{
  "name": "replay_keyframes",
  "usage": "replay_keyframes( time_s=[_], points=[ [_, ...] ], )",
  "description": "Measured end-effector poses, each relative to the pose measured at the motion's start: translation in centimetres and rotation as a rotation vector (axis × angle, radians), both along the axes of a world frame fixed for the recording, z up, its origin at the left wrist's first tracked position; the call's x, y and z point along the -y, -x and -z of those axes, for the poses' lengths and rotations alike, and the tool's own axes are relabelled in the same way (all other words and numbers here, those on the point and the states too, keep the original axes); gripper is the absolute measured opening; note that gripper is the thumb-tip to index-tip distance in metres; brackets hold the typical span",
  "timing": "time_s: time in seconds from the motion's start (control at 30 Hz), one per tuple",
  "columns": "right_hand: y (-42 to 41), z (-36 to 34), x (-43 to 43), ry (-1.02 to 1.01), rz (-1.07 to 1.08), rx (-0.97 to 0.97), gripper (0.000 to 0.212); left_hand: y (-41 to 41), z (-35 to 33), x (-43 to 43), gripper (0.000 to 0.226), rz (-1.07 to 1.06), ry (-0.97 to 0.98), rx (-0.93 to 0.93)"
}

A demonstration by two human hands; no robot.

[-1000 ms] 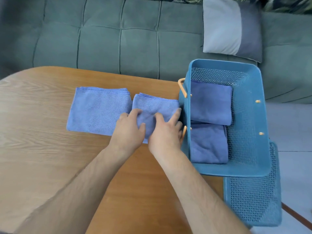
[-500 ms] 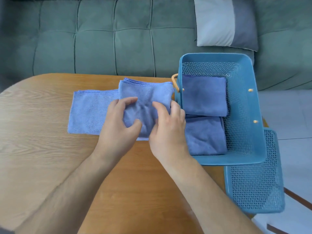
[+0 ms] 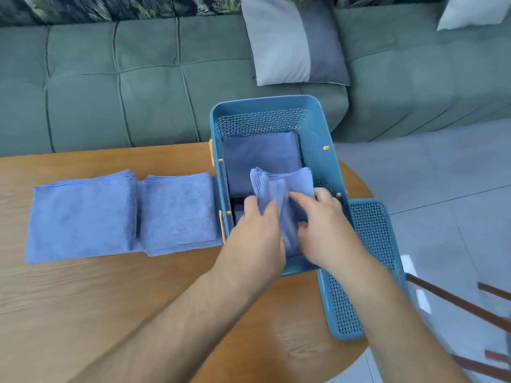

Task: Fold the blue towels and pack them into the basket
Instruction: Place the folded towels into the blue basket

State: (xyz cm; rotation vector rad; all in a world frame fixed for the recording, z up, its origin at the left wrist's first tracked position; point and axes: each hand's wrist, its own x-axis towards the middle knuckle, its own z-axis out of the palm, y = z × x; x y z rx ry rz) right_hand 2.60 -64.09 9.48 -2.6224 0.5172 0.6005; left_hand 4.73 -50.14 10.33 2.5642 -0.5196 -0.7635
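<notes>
Fingers (image 3: 250, 207) of the left hand (image 3: 257, 239) are curled round the left side of a folded towel (image 3: 282, 186), with the thumb laid across its top. It is gripped on its right side by the right hand (image 3: 323, 230), whose fingers are bent over the cloth in much the same way (both grips are plainly closed on fabric, not merely resting).

The towel is held inside the basket (image 3: 276, 102), over its near half, and its far edge is overlapped onto a darker towel (image 3: 260, 156) that is laid flat in the far half. Whether the bottom is touched cannot be told, since that part is hidden by the hands.

The basket is set at the right end of the counter (image 3: 110, 305). A second perforated blue tray (image 3: 370, 239) is seen just beside its near right corner, partly past the counter's edge.

Two more folded towels are laid side by side to the left: the middle one (image 3: 177, 214) is pressed against the basket's wall, and the left one (image 3: 83, 217) is touched by it.

A green sofa (image 3: 138, 87) is seen behind, with a grey cushion (image 3: 293, 42) propped on it.
</notes>
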Motion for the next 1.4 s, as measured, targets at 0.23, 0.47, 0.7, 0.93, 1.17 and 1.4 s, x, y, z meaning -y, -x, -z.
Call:
replay_keyframes(
  time_s=[0.23, 0.47, 0.7, 0.93, 1.17, 1.4],
  points=[
    [0.4, 3.6, 1.8, -0.06, -0.163, -0.195, 0.076, 0.3, 3.2, 1.6, 0.041, 0.142, -0.277, 0.042],
    [-0.3, 3.6, 1.2, 0.132, -0.429, -0.079, 0.082, -1.2, 4.3, 2.7, 0.061, 0.395, -0.565, 0.278],
    [-1.0, 6.0, 0.4, 0.044, -0.304, -0.23, 0.075, -3.2, 6.8, 3.5, 0.07, 0.469, -0.605, 0.184],
    [-0.8, 4.8, 0.5, 0.08, -0.311, -0.154, 0.074, -2.9, 6.3, 2.8, 0.066, 0.433, -0.486, 0.285],
    [-0.2, -0.1, -1.9, 0.111, -0.234, 0.102, 0.074, -3.7, 2.9, -2.8, 0.074, 0.156, -0.067, 0.616],
    [-2.7, -0.5, -8.9, 0.093, -0.269, 0.461, 0.067, -5.4, 2.1, -8.8, 0.057, -0.016, 0.071, 0.563]
  ],
)
